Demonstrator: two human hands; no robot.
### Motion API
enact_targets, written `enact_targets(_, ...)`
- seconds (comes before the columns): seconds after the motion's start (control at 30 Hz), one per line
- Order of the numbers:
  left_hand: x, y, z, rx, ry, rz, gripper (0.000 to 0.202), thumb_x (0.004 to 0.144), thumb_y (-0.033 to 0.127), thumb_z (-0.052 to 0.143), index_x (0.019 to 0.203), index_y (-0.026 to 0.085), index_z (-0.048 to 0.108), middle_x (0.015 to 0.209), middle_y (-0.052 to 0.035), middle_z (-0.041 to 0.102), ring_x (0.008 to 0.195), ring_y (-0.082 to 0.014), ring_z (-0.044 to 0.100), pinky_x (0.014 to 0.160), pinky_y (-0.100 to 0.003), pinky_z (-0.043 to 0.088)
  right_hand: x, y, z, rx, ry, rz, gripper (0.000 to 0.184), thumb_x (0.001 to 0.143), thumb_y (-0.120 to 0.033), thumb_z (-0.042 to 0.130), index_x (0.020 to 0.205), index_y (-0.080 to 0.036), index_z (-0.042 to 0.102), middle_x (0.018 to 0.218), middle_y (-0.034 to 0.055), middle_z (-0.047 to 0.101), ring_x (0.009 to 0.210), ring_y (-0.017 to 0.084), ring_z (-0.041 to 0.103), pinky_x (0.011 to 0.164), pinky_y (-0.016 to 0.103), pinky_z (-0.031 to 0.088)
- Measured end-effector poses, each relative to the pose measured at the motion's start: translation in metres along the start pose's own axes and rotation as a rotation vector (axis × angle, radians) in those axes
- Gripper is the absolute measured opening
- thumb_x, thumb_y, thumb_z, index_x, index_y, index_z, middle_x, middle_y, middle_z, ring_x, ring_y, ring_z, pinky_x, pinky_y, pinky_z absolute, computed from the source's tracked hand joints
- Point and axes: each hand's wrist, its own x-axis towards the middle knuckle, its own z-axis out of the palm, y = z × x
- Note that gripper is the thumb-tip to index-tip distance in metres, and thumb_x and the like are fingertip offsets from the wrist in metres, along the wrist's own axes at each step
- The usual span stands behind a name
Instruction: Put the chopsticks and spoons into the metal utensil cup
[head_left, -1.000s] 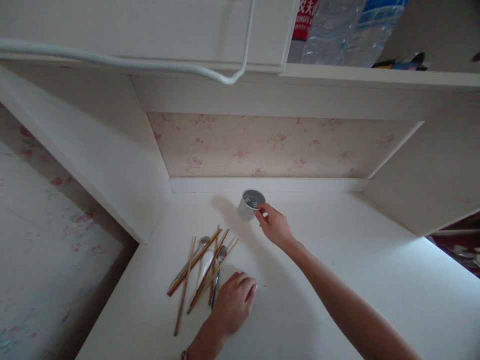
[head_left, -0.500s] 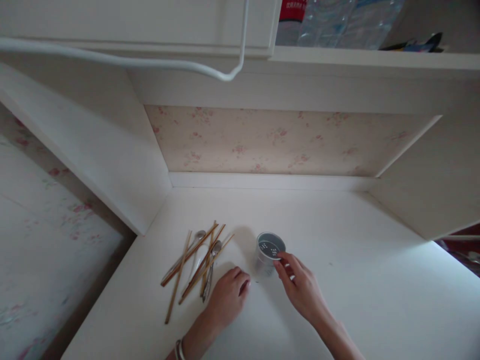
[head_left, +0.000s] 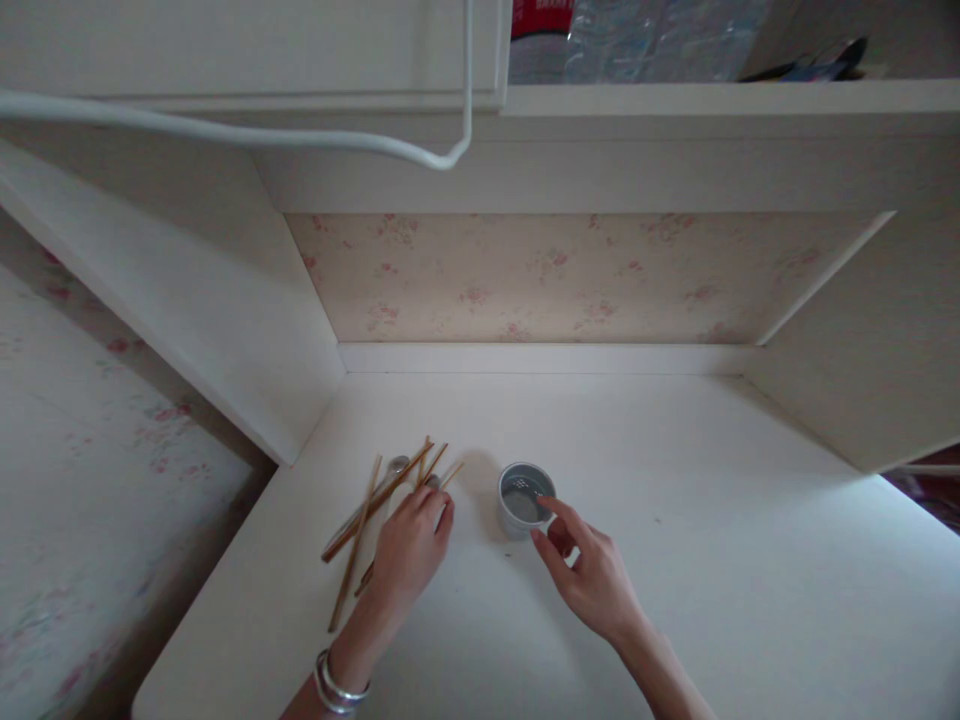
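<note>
A small grey metal cup [head_left: 516,507] with a perforated bottom stands upright on the white desk [head_left: 712,520]. My right hand [head_left: 592,580] pinches its right wall, index finger over the rim and thumb outside near the base. To the left lies a loose pile of wooden chopsticks [head_left: 358,522] and metal spoons [head_left: 395,466]. My left hand [head_left: 409,550] rests on the pile's right part, fingers laid flat over the utensils and hiding some of them. Nothing is gripped in it.
The desk sits in an alcove with a floral back wall [head_left: 540,280] and white side panels [head_left: 187,310]. A white cable [head_left: 225,125] hangs across above. Plastic bottles [head_left: 637,40] stand on the upper shelf. Floral fabric [head_left: 90,450] lies beyond the desk's left edge.
My right hand drew the cup from the back of the desk toward me and set it upright beside the pile. My left hand slid forward onto the chopsticks.
</note>
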Motion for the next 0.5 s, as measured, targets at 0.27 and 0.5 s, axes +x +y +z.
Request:
enact_targets(0.27, 0.008, -0.025, 0.009, 0.216, -0.029, -0.063, 0.025, 0.092, 0.029, 0.042, 0.101, 0.022, 0.064, 0.103, -0.0096, 0.068, 0.102, -0.0288, 0.062, 0.09, -0.043, 0.048, -0.009, 0.041, 0.014, 0.342, 0.303, 0.271, 0.042, 0.089, -0.052, 0.055, 0.117, -0.021, 0.052, 0.055, -0.0079, 0.044, 0.047, 0.012, 0.043, 0.044, 0.022, 0.034)
enact_targets(0.5, 0.01, -0.024, 0.013, 0.221, -0.057, -0.109, 0.033, 0.095, 0.031, 0.035, 0.098, 0.023, 0.067, 0.099, -0.0088, 0.071, 0.093, -0.0264, 0.066, 0.084, -0.039, 0.049, -0.021, 0.071, 0.025, 0.378, 0.254, 0.323, 0.044, 0.09, -0.055, 0.051, 0.114, -0.019, 0.054, 0.054, -0.0083, 0.041, 0.047, 0.013, 0.04, 0.046, 0.023, 0.032)
